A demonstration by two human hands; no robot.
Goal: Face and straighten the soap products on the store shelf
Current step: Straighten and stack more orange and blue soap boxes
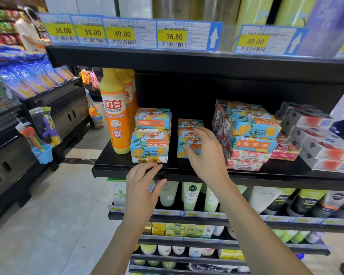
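Black shelf is spanning mid-frame. Left soap stack is sitting left of centre, left hand resting on the shelf lip below it, fingers pressed together. Right hand is curling its fingers round the smaller centre soap stack.

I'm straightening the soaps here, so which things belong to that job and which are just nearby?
Job: left Goat Soap stack, middle Goat Soap stack gripped by the right hand, right Goat Soap pile, pink soap bars, left hand.
Nearby: orange dish detergent bottle, price tags, toy bucket, lower-shelf tubes.
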